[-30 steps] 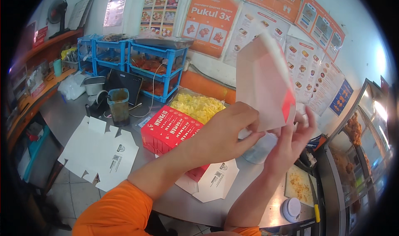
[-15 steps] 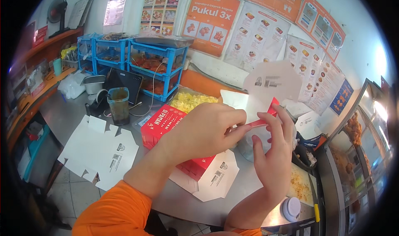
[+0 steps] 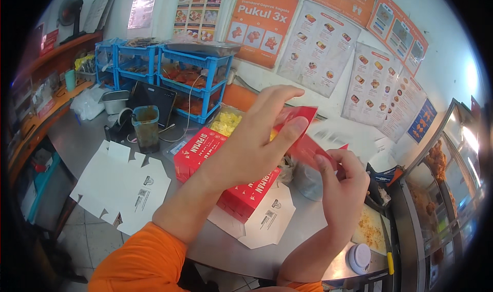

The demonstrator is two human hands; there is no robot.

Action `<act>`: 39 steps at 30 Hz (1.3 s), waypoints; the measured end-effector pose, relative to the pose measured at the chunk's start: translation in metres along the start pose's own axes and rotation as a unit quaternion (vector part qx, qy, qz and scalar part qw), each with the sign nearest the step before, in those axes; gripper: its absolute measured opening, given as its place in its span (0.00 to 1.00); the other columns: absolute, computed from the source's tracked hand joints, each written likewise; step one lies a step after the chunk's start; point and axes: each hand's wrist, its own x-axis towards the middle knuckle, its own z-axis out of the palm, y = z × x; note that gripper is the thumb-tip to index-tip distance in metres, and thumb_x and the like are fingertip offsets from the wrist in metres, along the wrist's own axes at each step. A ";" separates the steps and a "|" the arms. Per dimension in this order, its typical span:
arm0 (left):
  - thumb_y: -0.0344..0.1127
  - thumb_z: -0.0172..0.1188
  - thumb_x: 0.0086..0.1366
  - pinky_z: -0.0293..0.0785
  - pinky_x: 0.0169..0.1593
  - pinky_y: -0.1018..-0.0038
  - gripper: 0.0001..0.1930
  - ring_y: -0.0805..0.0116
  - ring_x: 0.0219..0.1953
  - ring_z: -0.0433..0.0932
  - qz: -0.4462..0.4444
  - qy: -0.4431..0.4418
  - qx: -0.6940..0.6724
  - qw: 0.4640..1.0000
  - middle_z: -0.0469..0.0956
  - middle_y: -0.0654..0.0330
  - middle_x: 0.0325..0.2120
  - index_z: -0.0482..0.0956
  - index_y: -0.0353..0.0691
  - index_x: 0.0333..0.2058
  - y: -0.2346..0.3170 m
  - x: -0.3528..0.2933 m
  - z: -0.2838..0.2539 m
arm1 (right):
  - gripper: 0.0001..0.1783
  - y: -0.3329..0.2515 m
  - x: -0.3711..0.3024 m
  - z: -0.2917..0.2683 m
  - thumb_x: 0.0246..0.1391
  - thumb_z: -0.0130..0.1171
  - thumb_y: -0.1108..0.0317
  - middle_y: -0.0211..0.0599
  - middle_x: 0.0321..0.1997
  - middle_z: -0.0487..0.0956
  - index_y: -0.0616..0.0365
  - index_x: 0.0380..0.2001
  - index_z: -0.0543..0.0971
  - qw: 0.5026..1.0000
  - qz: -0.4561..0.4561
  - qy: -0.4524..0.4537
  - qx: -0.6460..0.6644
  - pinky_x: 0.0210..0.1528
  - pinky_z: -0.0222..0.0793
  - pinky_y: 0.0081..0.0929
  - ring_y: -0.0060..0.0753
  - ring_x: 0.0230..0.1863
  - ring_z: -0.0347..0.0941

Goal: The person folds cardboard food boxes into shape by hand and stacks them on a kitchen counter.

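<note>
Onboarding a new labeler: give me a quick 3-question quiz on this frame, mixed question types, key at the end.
1. True or false: both hands hold the red carton blank up above the steel table.
2. Multiple choice: where do the flat white carton blanks lie? A) on the blue rack B) on the table, to the person's left C) inside the glass case
3. Short answer: what lies directly under the left hand?

Key
1. True; the left hand and right hand each pinch it.
2. B
3. A stack of red cartons resting on another white blank.
</note>
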 end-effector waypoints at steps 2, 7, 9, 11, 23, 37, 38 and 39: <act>0.44 0.54 0.81 0.70 0.68 0.64 0.25 0.51 0.67 0.73 -0.038 -0.085 0.113 0.989 0.73 0.47 0.63 0.70 0.33 0.68 -0.008 -0.002 -0.001 | 0.09 0.009 0.001 0.007 0.63 0.70 0.69 0.42 0.30 0.83 0.65 0.37 0.84 0.996 0.050 0.003 0.078 0.33 0.70 0.29 0.30 0.29 0.79; 0.43 0.52 0.82 0.64 0.73 0.61 0.27 0.47 0.71 0.69 -0.082 -0.163 0.133 0.974 0.70 0.44 0.68 0.66 0.34 0.72 0.000 -0.005 0.004 | 0.09 0.010 0.004 0.009 0.69 0.64 0.69 0.47 0.29 0.83 0.66 0.39 0.80 0.997 0.050 -0.043 0.042 0.34 0.72 0.32 0.35 0.27 0.77; 0.43 0.52 0.82 0.63 0.74 0.61 0.28 0.47 0.73 0.68 -0.110 -0.183 0.130 0.968 0.69 0.43 0.70 0.65 0.34 0.72 0.000 -0.007 0.005 | 0.09 0.010 0.004 0.007 0.70 0.62 0.69 0.48 0.29 0.83 0.66 0.39 0.79 0.996 0.046 -0.060 0.035 0.34 0.73 0.33 0.37 0.27 0.78; 0.47 0.54 0.80 0.65 0.73 0.58 0.30 0.43 0.71 0.68 -0.102 -0.164 0.116 0.974 0.70 0.39 0.68 0.66 0.32 0.71 -0.001 -0.008 0.007 | 0.07 0.009 0.004 0.004 0.70 0.61 0.70 0.50 0.30 0.83 0.65 0.41 0.79 0.994 0.047 -0.094 0.042 0.34 0.74 0.35 0.41 0.28 0.80; 0.54 0.48 0.83 0.65 0.71 0.63 0.30 0.54 0.67 0.70 -0.188 -0.215 0.071 0.956 0.72 0.48 0.62 0.67 0.41 0.73 0.003 0.007 -0.014 | 0.06 -0.006 -0.014 -0.017 0.68 0.60 0.69 0.51 0.30 0.83 0.60 0.42 0.82 0.966 0.044 -0.255 0.026 0.31 0.75 0.44 0.48 0.28 0.84; 0.46 0.57 0.76 0.62 0.70 0.62 0.15 0.55 0.65 0.70 -0.135 -0.219 -0.047 0.965 0.75 0.52 0.56 0.72 0.39 0.39 0.020 0.005 -0.041 | 0.07 0.007 -0.013 -0.028 0.69 0.58 0.72 0.47 0.31 0.85 0.59 0.46 0.81 0.960 0.022 -0.270 0.067 0.33 0.77 0.36 0.42 0.31 0.87; 0.46 0.58 0.75 0.62 0.70 0.60 0.15 0.54 0.65 0.70 -0.126 -0.235 -0.070 0.961 0.75 0.52 0.55 0.72 0.39 0.39 0.019 0.006 -0.042 | 0.07 0.006 -0.013 -0.029 0.69 0.58 0.73 0.48 0.31 0.86 0.60 0.46 0.81 0.961 0.025 -0.263 0.083 0.33 0.77 0.33 0.40 0.31 0.87; 0.46 0.58 0.75 0.62 0.70 0.60 0.15 0.54 0.65 0.70 -0.125 -0.235 -0.071 0.961 0.75 0.52 0.55 0.72 0.39 0.39 0.020 0.005 -0.041 | 0.07 0.006 -0.013 -0.030 0.69 0.58 0.73 0.48 0.31 0.86 0.60 0.46 0.81 0.961 0.026 -0.263 0.081 0.33 0.77 0.33 0.40 0.31 0.87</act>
